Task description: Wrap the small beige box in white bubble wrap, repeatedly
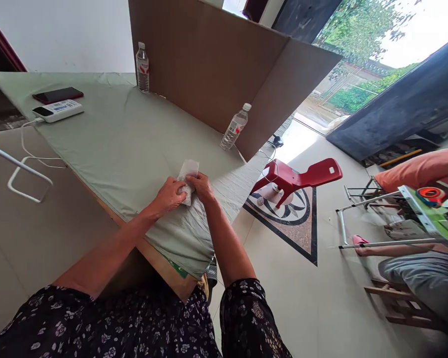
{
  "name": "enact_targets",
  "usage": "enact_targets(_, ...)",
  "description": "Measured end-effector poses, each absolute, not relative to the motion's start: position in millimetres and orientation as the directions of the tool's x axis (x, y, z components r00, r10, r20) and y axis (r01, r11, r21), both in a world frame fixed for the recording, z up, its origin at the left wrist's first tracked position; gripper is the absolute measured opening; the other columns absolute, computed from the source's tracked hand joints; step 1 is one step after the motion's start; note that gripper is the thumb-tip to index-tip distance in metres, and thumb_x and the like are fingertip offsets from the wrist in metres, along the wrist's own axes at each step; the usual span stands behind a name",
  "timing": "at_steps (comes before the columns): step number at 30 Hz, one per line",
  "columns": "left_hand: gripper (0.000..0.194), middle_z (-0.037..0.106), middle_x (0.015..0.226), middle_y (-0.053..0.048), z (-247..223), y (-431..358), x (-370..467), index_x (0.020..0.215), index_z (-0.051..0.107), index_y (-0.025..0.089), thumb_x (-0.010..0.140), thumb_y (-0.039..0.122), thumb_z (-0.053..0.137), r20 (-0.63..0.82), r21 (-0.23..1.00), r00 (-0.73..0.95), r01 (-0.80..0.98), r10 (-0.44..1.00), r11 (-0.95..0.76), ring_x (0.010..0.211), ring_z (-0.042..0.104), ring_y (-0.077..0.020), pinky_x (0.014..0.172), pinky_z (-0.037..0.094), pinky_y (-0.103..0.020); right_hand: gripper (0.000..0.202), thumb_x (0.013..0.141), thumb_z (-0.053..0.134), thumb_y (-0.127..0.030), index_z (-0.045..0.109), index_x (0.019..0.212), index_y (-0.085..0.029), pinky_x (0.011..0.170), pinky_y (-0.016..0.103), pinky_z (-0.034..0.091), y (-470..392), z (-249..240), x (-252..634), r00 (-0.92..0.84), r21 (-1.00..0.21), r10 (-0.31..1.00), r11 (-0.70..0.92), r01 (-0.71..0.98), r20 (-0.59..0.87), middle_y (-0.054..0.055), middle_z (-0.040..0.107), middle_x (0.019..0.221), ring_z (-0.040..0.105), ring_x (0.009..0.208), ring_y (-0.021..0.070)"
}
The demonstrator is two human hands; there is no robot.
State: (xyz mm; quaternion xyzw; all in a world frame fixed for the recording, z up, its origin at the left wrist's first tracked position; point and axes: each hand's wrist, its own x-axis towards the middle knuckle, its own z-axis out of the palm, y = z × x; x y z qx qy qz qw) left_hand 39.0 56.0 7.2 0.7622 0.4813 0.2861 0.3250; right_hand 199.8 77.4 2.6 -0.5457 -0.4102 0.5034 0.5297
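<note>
Both hands meet over the near part of the covered table, on a small whitish, partly see-through wrap (189, 168) with a crinkled or bubbled lower part. My left hand (168, 194) grips its left side, thumb and fingers pressed together. On the right edge, my right hand (202, 188) pinches it with curled fingers. Whether something lies inside the wrap cannot be made out. Beyond the hands, a water bottle (236, 128) with a white cap stands by a brown cardboard panel (209, 64). Another water bottle (143, 69) stands at the panel's left end.
A pale green cloth (115, 134) covers the table. At the left lie a dark phone (57, 94) and a white device (59, 110) with a cable. A red plastic chair (294, 176) stands on the floor to the right. Farther right, a person (421, 171) sits by a metal-framed stand (377, 245).
</note>
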Motion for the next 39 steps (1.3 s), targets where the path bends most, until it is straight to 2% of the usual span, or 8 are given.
enact_targets(7,0.041,0.061,0.108,-0.006,8,54,37,0.12,0.077,0.018,0.082,0.024,0.062,0.145,0.804,0.389,0.49,0.91,-0.338,0.083,0.057,-0.0161,0.094,0.054,-0.035,0.029,0.061,0.084,-0.039,0.065,0.075,-0.021,0.063,0.027,0.046,89,-8,198,0.165,-0.969,0.976,-0.105,-0.225,-0.144,-0.004,0.065,0.065,0.056,0.062,0.0128)
enact_targets(11,0.037,0.062,0.109,-0.006,10,54,37,0.116,0.079,0.019,0.083,0.027,0.063,0.1,0.808,0.373,0.511,0.922,-0.294,0.083,0.058,-0.0165,0.094,0.054,-0.036,0.026,0.067,0.085,-0.035,0.067,0.081,-0.022,0.071,0.027,0.053,90,-8,198,0.178,-0.951,0.974,-0.085,-0.296,-0.142,-0.004,0.071,0.071,0.063,0.066,0.0134)
enact_targets(15,0.038,0.063,0.107,-0.006,11,55,37,0.117,0.079,0.019,0.083,0.027,0.064,0.086,0.817,0.373,0.505,0.924,-0.279,0.083,0.059,-0.016,0.093,0.053,-0.034,0.03,0.072,0.086,-0.04,0.07,0.088,-0.021,0.081,0.034,0.058,84,-4,195,0.074,-0.922,0.99,-0.083,-0.378,-0.12,0.001,0.077,0.081,0.072,0.078,0.0189)
enact_targets(22,0.031,0.063,0.104,-0.004,11,52,35,0.11,0.075,0.017,0.082,0.028,0.065,0.116,0.847,0.348,0.454,0.93,-0.275,0.082,0.058,-0.0155,0.087,0.052,-0.032,0.028,0.067,0.087,-0.039,0.072,0.083,-0.022,0.075,0.027,0.054,68,2,187,0.164,-0.924,0.986,0.037,-0.38,-0.028,-0.002,0.075,0.08,0.066,0.075,0.0152)
enact_targets(27,0.028,0.064,0.107,-0.005,5,49,36,0.104,0.065,0.018,0.078,0.027,0.07,0.117,0.876,0.252,0.429,0.961,-0.219,0.08,0.056,-0.0153,0.084,0.052,-0.033,0.028,0.069,0.083,-0.044,0.072,0.081,-0.022,0.077,0.029,0.053,50,9,184,0.194,-0.964,0.981,0.043,-0.263,-0.009,-0.001,0.072,0.078,0.064,0.077,0.0163)
enact_targets(32,0.06,0.06,0.124,-0.01,1,52,36,0.131,0.059,0.019,0.074,0.028,0.075,0.167,0.882,0.192,0.409,0.967,-0.234,0.102,0.06,-0.022,0.096,0.053,-0.039,0.027,0.074,0.08,-0.047,0.076,0.082,-0.021,0.082,0.032,0.054,29,12,182,0.181,-0.991,0.983,0.066,-0.114,0.045,0.001,0.074,0.08,0.066,0.087,0.0202)
enact_targets(36,0.038,0.058,0.131,-0.011,2,58,30,0.116,0.067,0.022,0.079,0.027,0.07,0.222,0.857,0.33,0.382,0.918,-0.345,0.136,0.049,-0.0287,0.115,0.045,-0.044,0.026,0.079,0.078,-0.048,0.08,0.087,-0.024,0.102,0.038,0.052,12,10,186,0.099,-0.992,0.987,0.123,0.008,0.124,0.004,0.08,0.096,0.071,0.108,0.0254)
enact_targets(39,0.023,0.06,0.127,-0.011,2,61,25,0.098,0.068,0.021,0.075,0.025,0.069,0.222,0.857,0.384,0.361,0.896,-0.368,0.143,0.045,-0.0309,0.116,0.044,-0.045,0.023,0.085,0.074,-0.045,0.081,0.099,-0.027,0.119,0.044,0.042,-1,5,191,0.026,-0.966,0.974,0.221,0.132,0.226,0.005,0.08,0.116,0.062,0.136,0.0276)
